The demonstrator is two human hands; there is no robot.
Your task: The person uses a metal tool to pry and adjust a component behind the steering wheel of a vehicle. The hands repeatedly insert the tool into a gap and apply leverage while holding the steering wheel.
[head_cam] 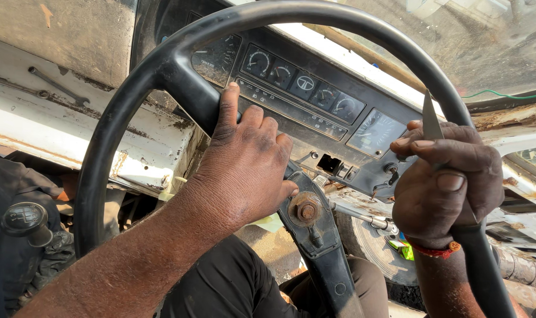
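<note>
My left hand [244, 168] lies flat on upper-left spoke of black steering wheel [120, 112], fingers together, thumb stretched up along spoke, gripping nothing. My right hand [447, 182] wraps right side of rim, fist closed, pinning thin grey metal blade [431, 121] against rim, tip pointing up. Rusty hub nut [305, 210] just beside left fingertips. Gauge cluster [315, 94] behind wheel. Gear knob [24, 219] low left.

The black round steering wheel [132, 100] is running off the bottom edge at the lower right. The right hand [447, 182] is covering most of the thin grey metal blade [431, 121]. The small round dashboard gauges [303, 82] are showing too small to read.
</note>
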